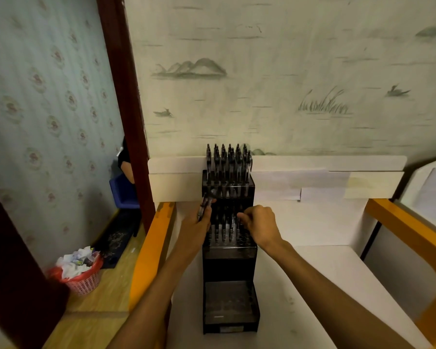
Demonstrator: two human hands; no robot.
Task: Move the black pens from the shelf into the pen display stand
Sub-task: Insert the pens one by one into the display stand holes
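A black tiered pen display stand (pixel 229 258) stands on the white shelf (pixel 312 285) against the wall. Its top tier is full of upright black pens (pixel 228 165), and the middle tier holds several more. My left hand (pixel 199 227) grips a bunch of black pens (pixel 207 201) at the stand's left side, their tips pointing up and right. My right hand (pixel 258 225) hovers over the middle tier with curled fingers pinching a pen there; the pen itself is mostly hidden. The lowest tier (pixel 228 301) holds no pens.
Orange-edged side panels (pixel 151 243) flank the white shelf on both sides. A pink basket full of paper waste (pixel 82 270) sits on the wooden floor at lower left, beside a dark red door frame (pixel 126 96). A blue chair (pixel 122 195) shows behind the door frame.
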